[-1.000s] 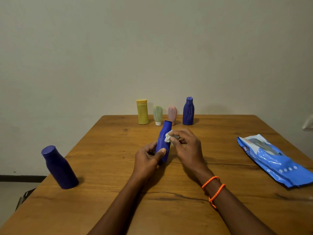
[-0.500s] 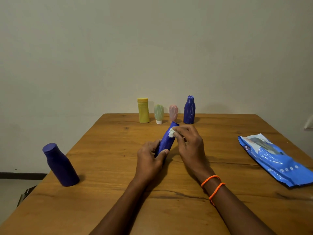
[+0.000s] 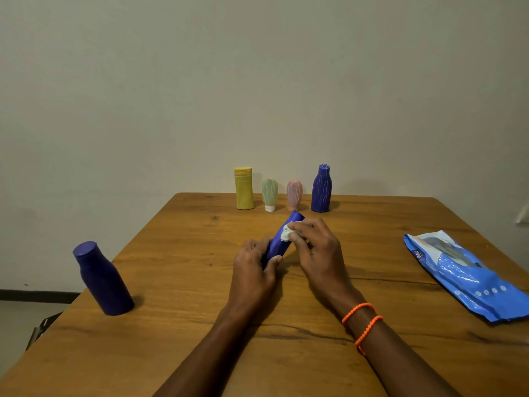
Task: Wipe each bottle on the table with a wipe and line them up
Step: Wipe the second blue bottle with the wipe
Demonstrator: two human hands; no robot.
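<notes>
Now your left hand point(image 3: 252, 270) grips the tilted blue bottle point(image 3: 282, 240) steady at centre frame so your right hand point(image 3: 317, 250) can pinch the wipe point(image 3: 286, 233) against it.

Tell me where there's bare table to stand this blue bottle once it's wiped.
Free wood lies right of the ribbed blue bottle at the far edge, continuing the row, and between the dark bottle and the left hand. The middle is crowded: both hands, the right hand with the wipe, hold the blue bottle. The wipes pack fills the right.

Blue bottle point(image 3: 282, 239) tilted further right; wipe point(image 3: 287, 234) now nearer cap.
</notes>
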